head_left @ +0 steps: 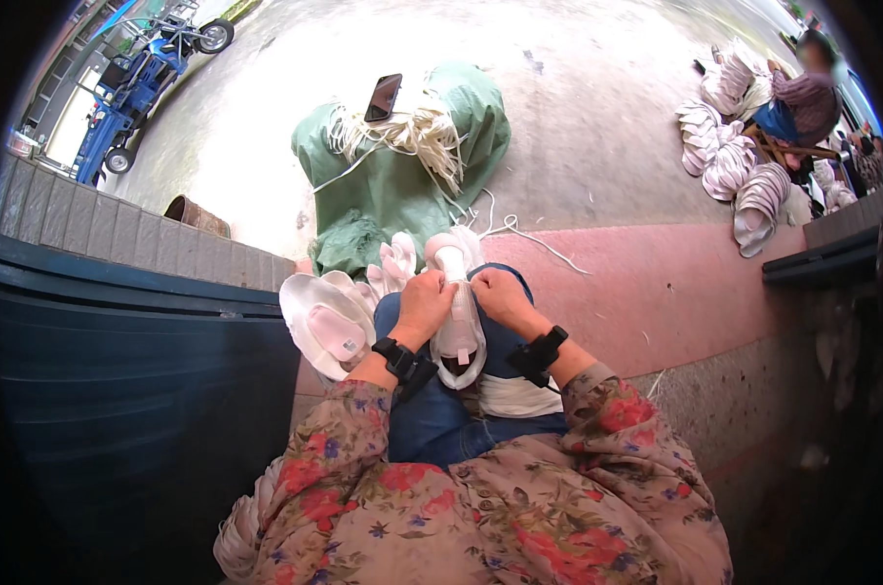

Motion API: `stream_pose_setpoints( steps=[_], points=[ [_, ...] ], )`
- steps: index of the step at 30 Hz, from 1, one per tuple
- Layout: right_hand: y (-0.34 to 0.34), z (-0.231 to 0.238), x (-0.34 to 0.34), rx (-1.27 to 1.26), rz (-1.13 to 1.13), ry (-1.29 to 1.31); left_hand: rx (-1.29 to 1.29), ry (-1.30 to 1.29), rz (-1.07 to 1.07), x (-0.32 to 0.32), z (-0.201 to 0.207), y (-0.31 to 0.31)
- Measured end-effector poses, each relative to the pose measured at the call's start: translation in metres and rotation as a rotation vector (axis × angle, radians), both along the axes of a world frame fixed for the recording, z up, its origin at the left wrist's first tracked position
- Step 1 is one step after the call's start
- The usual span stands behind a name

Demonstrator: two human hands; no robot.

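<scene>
We take the pale shoe (456,336) as landmark: it lies lengthwise over the jeans (417,419), toe pointing away, heel end nearest the body, presumably so the lap props it and both hands stay free for its upper. Left hand (425,300): at the shoe's left edge, fingers curled in, grip narrow. Right hand (501,296): just right of the shoe, knuckles up, also a narrow grip. We can't tell what, if anything, is pinched in either; fingertips too small. Hands on opposite sides would keep the shoe steady, we judge.

Left of the shoe, more pale shoes (329,327) lean together, likely parked there for a short reach. Beyond its toe, a green sack (349,214) carries a bundle of white laces (431,136), probably serving as a makeshift stand that keeps them off the ground; a phone (384,97) rests on the bundle. Loose strands (534,234) trail right of the toe. A folded white bundle (519,398) sits right of the heel, material unclear. Far right of the shoe, a seated co-worker (802,107) has shoe stacks (761,200) alongside, probably grouped for handling.
</scene>
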State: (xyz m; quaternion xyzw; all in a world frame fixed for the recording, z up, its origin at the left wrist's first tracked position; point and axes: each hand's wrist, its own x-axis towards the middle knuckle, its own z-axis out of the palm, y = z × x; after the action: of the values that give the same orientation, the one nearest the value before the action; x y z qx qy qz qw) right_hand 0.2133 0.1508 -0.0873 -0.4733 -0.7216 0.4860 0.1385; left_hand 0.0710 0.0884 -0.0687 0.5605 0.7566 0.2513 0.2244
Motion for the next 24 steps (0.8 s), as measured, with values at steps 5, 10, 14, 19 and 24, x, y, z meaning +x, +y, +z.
stream_pose_setpoints(
  steps=[5,10,14,19,24],
  points=[
    [-0.008,0.004,-0.004,0.130,-0.020,0.016,0.072,0.043,-0.008,0.001,-0.008,0.001],
    [-0.012,0.006,-0.004,0.172,-0.051,-0.025,0.080,-0.017,0.026,0.006,-0.008,-0.003],
    [-0.016,0.006,-0.004,0.197,-0.013,-0.037,0.075,-0.029,0.040,0.007,-0.010,-0.007],
    [-0.010,0.011,-0.008,0.252,0.026,-0.092,0.080,-0.047,0.042,0.006,-0.009,-0.003],
    [0.001,0.018,-0.017,0.231,0.049,-0.164,0.103,-0.061,0.062,-0.001,-0.010,0.004]
  ],
)
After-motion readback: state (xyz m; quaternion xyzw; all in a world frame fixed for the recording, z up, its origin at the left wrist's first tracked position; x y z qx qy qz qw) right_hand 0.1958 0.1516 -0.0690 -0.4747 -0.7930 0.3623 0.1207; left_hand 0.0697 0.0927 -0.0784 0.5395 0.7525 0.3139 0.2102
